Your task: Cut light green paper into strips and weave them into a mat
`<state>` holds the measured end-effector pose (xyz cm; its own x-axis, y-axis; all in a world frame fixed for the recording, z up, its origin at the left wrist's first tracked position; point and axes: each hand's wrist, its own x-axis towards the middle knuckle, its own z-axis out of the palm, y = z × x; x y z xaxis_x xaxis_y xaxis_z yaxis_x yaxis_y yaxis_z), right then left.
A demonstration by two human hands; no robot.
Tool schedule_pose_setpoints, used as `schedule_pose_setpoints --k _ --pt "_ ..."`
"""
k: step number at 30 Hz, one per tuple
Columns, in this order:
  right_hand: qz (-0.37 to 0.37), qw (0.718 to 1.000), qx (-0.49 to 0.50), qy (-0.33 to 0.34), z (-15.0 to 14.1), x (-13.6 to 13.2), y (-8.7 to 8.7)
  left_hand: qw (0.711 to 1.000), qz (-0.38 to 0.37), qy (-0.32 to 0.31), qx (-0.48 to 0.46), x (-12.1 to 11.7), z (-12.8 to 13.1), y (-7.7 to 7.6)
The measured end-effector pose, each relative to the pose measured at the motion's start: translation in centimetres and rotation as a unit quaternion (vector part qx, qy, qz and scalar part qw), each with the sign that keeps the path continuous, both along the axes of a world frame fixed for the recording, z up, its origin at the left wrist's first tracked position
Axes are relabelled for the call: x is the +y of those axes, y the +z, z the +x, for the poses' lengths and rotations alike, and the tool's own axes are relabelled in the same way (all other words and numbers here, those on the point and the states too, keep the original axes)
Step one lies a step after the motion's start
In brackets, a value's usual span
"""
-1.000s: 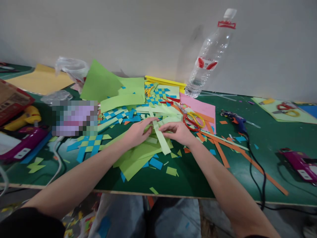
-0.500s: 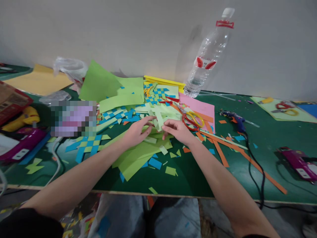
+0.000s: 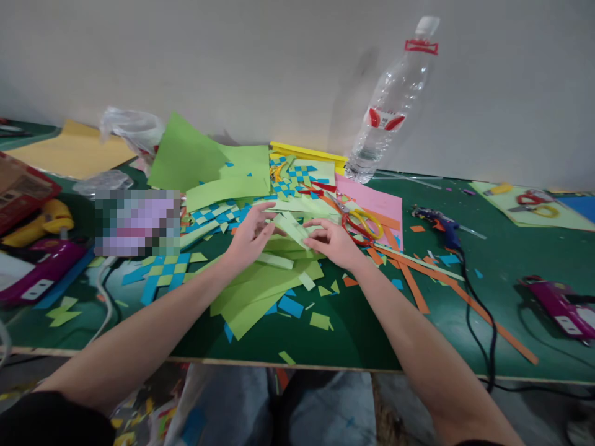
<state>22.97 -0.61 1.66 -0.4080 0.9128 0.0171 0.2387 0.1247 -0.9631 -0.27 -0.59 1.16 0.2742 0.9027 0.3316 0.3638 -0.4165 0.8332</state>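
Observation:
My right hand point(image 3: 333, 243) pinches the near end of pale green paper strips point(image 3: 291, 229), which slant away to the left. Curved and apart, the fingers of my left hand point(image 3: 250, 240) are beside the strips' far end with nothing in their grasp. Under both hands lie larger green paper sheets point(image 3: 253, 297). Another light green strip point(image 3: 275, 261) rests on those sheets, just below the hands. To the right of my right hand are red- and yellow-handled scissors point(image 3: 365, 226).
Woven blue-and-green paper pieces point(image 3: 168, 271) and offcuts litter the green table point(image 3: 357, 337). A tall plastic bottle point(image 3: 383, 118) leans at the back wall. On the right are orange strips point(image 3: 413, 288), a blue glue gun point(image 3: 444, 229) with a cord, and a purple power strip point(image 3: 562, 310).
My left hand has drawn back slightly left, its fingers spreading away from the strips. The strips have tipped from nearly upright to a lower slant, with my right hand still at their near end.

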Motion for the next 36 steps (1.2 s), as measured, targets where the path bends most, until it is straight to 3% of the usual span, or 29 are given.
schedule_pose_setpoints --k 8,13,23,30,36 --pt "0.032 0.998 -0.042 -0.038 -0.2 0.2 -0.2 0.998 -0.007 0.021 -0.054 0.6 0.0 -0.5" --pt "0.084 0.995 -0.053 -0.021 -0.3 0.1 -0.1 0.998 -0.036 0.013 -0.054 0.4 0.2 -0.3" --pt "0.110 0.988 -0.108 -0.006 -0.3 -0.1 0.2 0.996 -0.058 0.001 -0.075 0.4 0.1 -0.4" --pt "0.111 0.987 -0.117 0.018 -0.3 -0.3 0.3 0.999 -0.023 -0.023 -0.009 0.0 0.1 0.7" --pt "0.113 0.981 -0.150 0.048 -0.3 -0.4 0.2 0.999 0.006 0.016 0.045 0.1 0.0 0.7"
